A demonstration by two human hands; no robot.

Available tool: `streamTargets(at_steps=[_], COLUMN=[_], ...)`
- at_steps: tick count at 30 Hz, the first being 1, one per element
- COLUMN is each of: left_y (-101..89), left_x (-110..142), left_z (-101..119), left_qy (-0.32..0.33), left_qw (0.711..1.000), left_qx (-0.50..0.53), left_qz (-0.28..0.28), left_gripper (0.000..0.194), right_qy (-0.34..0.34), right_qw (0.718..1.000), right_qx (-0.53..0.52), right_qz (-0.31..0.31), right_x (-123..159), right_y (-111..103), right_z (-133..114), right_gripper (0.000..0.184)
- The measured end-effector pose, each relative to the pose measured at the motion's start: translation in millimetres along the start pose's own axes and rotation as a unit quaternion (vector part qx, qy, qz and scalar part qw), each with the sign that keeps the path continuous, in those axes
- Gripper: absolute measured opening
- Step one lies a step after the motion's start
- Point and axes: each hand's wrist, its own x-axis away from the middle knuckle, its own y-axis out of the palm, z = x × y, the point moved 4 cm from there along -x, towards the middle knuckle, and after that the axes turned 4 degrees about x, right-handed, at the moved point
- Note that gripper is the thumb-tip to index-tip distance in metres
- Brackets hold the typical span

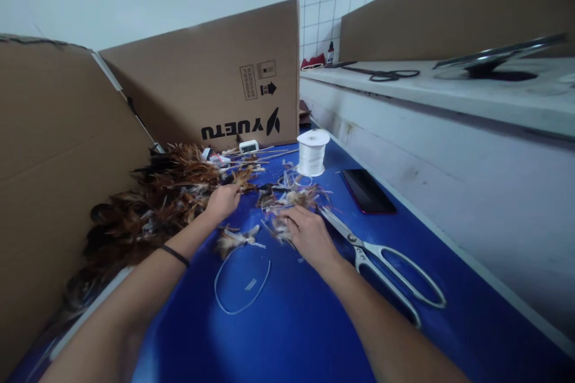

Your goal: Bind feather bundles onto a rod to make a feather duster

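Observation:
My left hand [223, 202] is closed at the right edge of a brown feather pile [166, 185], its fingertips pinching a small tuft of golden-brown feathers [244, 179]. My right hand [311, 234] has its fingers curled together over a pale, fluffy feather tuft [281, 230], slightly blurred. Just beyond it lie loose feather scraps [302, 196]. Between my forearms, a small feather bunch [234, 242] rests beside a loop of clear cord [229, 312]. Large silver-handled scissors [353, 238] lie right of my right hand, blades partly open and pointing toward the scraps.
A white spool [311, 154] stands on the blue table [269, 347], with a dark phone [368, 191] to its right. Thin sticks [269, 157] and a small white device [248, 146] lie behind. Cardboard [188, 84] walls the back and left; a ledge [476, 93] runs along the right.

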Motion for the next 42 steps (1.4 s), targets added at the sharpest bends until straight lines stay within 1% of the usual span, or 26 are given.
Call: streamTargets(at_steps=[1, 3, 5, 6, 8, 10, 13, 15, 17, 20, 22, 23, 26, 29, 30, 31, 33, 34, 36, 37, 39, 40, 42], left_y=[-2.6, -12.5, -21.8, -25.5, -30.4, -33.2, -29.0, -23.7, -19.5, -17.2, -17.9, -18.8, -22.1, -25.5, -27.2, -29.5, -34.1, -36.6, -40.9, -42.0, -40.1, -37.4, -29.1], left_x=[2, 9, 18, 23, 33, 46, 62, 71, 77, 82, 84, 85, 85, 86, 87, 88, 90, 92, 95, 96, 99, 99, 101], left_z=[8, 25, 40, 45, 53, 56, 53, 45, 37, 28, 24, 21, 4, -24, -35, -43, -55, -58, -55, -49, -31, -20, 2], left_qy=[0.016, 0.063, 0.083, 0.079, 0.075, 0.095, 0.135, 0.141, 0.139, 0.15, 0.157, 0.153, 0.107, 0.006, -0.039, -0.068, -0.111, -0.121, -0.118, -0.102, -0.04, -0.008, 0.061], left_qw=[1.0, 0.989, 0.975, 0.971, 0.968, 0.967, 0.967, 0.967, 0.966, 0.962, 0.962, 0.965, 0.981, 0.997, 0.997, 0.996, 0.993, 0.992, 0.989, 0.989, 0.994, 0.996, 0.995], left_qx=[0.019, 0.115, 0.184, 0.205, 0.231, 0.235, 0.213, 0.199, 0.199, 0.201, 0.195, 0.188, 0.141, 0.048, 0.012, -0.006, -0.033, -0.046, -0.071, -0.075, -0.043, -0.013, 0.049], left_qz=[0.012, 0.073, 0.098, 0.094, 0.061, 0.032, -0.03, -0.066, -0.089, -0.106, -0.105, -0.1, -0.077, -0.065, -0.058, -0.048, -0.022, -0.001, 0.048, 0.072, 0.095, 0.092, 0.057], left_gripper=[0.024, 0.023, 0.022, 0.023, 0.023, 0.021, 0.019, 0.021, 0.023, 0.017, 0.011, 0.012, 0.015, 0.016, 0.017, 0.019, 0.024, 0.027, 0.032, 0.033, 0.03, 0.029, 0.024], right_qy=[-0.004, 0.001, 0.014, 0.023, 0.048, 0.072, 0.07, 0.054, 0.041, 0.028, 0.025, 0.025, 0.027, 0.032, 0.032, 0.032, 0.034, 0.037, 0.048, 0.052, 0.058, 0.058, 0.059], right_qw=[1.0, 0.998, 0.998, 0.997, 0.995, 0.993, 0.991, 0.991, 0.993, 0.993, 0.993, 0.993, 0.993, 0.992, 0.991, 0.991, 0.99, 0.989, 0.985, 0.983, 0.979, 0.978, 0.976], right_qx=[-0.031, -0.063, -0.064, -0.059, -0.043, -0.018, 0.016, 0.021, 0.021, 0.021, 0.023, 0.025, 0.039, 0.066, 0.076, 0.087, 0.109, 0.123, 0.152, 0.166, 0.19, 0.197, 0.208], right_qz=[0.002, 0.002, 0.019, 0.036, 0.069, 0.094, 0.115, 0.117, 0.111, 0.111, 0.112, 0.113, 0.11, 0.103, 0.1, 0.097, 0.087, 0.079, 0.061, 0.051, 0.037, 0.031, 0.021], right_x=[0, -1, -3, -3, -4, -5, -5, -5, -4, -4, -3, -4, -4, -4, -4, -4, -4, -4, -3, -3, -3, -3, -2], right_y=[0, 0, -2, -5, -12, -18, -23, -23, -22, -20, -19, -19, -18, -19, -19, -19, -19, -19, -18, -18, -17, -16, -15], right_z=[-1, 0, 3, 5, 10, 14, 14, 11, 9, 6, 6, 6, 8, 8, 8, 8, 8, 9, 9, 10, 11, 11, 12], right_gripper=[0.03, 0.029, 0.029, 0.028, 0.029, 0.031, 0.032, 0.032, 0.031, 0.03, 0.029, 0.029, 0.027, 0.025, 0.025, 0.024, 0.023, 0.022, 0.021, 0.021, 0.022, 0.023, 0.024])
